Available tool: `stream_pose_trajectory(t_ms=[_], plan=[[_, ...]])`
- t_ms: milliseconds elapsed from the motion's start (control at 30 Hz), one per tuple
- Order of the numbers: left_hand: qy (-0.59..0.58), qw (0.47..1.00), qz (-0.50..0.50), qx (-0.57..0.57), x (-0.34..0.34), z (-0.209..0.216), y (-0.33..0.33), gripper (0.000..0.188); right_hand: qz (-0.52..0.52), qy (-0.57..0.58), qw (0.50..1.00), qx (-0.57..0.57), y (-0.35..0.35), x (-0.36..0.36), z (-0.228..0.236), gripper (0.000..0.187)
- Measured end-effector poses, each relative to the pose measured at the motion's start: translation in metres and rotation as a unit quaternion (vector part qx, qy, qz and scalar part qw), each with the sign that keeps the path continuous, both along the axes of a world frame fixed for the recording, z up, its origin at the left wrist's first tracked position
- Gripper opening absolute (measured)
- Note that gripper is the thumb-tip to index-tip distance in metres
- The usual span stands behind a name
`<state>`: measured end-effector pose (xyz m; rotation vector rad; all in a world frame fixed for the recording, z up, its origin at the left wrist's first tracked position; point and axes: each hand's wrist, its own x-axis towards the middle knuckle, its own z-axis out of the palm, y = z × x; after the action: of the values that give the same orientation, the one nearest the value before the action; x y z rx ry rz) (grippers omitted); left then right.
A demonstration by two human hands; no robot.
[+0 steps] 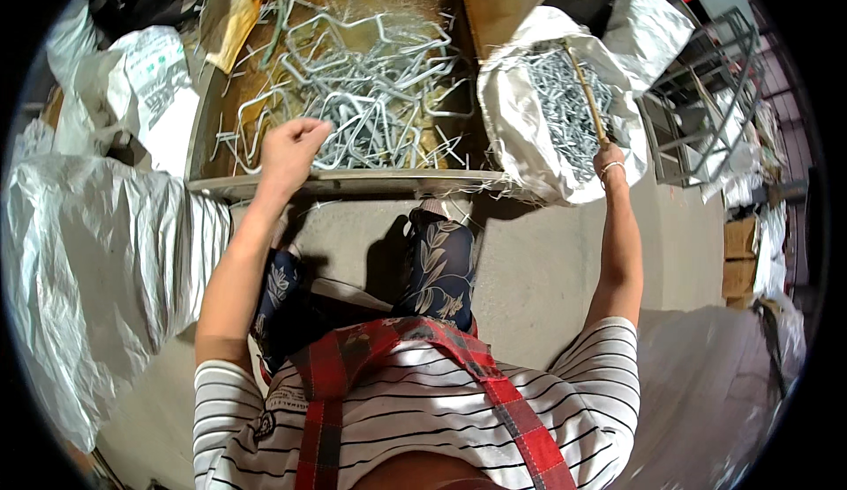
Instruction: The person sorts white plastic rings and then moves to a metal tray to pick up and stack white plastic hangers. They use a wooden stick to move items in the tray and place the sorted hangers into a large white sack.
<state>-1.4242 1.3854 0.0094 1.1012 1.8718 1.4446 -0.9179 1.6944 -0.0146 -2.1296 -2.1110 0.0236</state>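
Here's the left hand (294, 155), left of centre in the frame, poised over the near rim of the metal tray (353, 175). Its fingers are curled in, thumb near the index finger; whether anything is pinched between them, I cannot tell. Just beside those fingertips, the bent wires (379, 75) lie in a loose, crisscrossing heap, filling much of the tray at the upper middle of the frame.

Over to the right hand (610, 162), and this one has a firm hold: fingers wrapped around the near end of a tan stick (585, 93). The stick slants up and left across the open mouth of the white sack (516, 133), upper right of the frame, above a packed load of small metal pieces (551, 106). That sack stands right by the tray's right side.

Out at the left edge, shiny plastic sheeting (106, 261) hangs in folds; at upper right stands a metal rack (666, 142).
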Motion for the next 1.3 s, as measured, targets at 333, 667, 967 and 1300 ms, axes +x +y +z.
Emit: stream_pose_trajectory(t_ms=[333,667,967,1300], plan=[[-0.349,0.936,0.045,0.014,-0.032,-0.035,0.042,0.027,0.041,-0.107,0.987,-0.116,0.021,0.000,-0.084,0.030],[-0.429,0.893,0.108,0.081,-0.070,-0.039,0.060,0.028,0.323,0.030,0.943,-0.081,-0.029,-0.298,-0.085,0.021],[-0.372,0.911,0.141,0.110,-0.098,-0.037,0.049,0.027,0.256,-0.082,0.932,-0.242,0.049,-0.406,-0.246,0.065],[-0.389,0.897,0.171,0.122,-0.128,-0.041,0.051,0.027,0.262,0.017,0.965,-0.022,0.057,-0.386,-0.130,0.034]])
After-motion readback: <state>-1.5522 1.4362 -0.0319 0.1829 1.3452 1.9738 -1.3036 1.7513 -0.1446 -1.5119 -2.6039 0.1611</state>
